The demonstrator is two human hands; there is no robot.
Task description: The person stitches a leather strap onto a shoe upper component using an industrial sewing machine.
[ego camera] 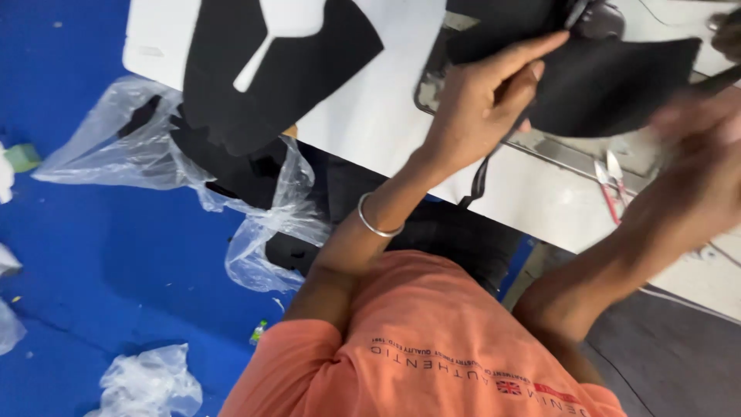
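- I see the left hand [482,100] pinching the near edge of a black fabric piece [610,85], index finger stretched out along the cloth.
- The right hand [698,174] is blurred; it touches the same fabric at its right side, but I cannot tell whether it is closed on it.
- The fabric lies on the white tabletop [386,116], spread between the two hands.
- Red-handled snips [610,181] lie on the tabletop just left of the right hand.
- A second black cut piece [270,69] rests well left of the left hand.
- Clear plastic bags [154,147] hang below that piece, over the blue floor [93,255].
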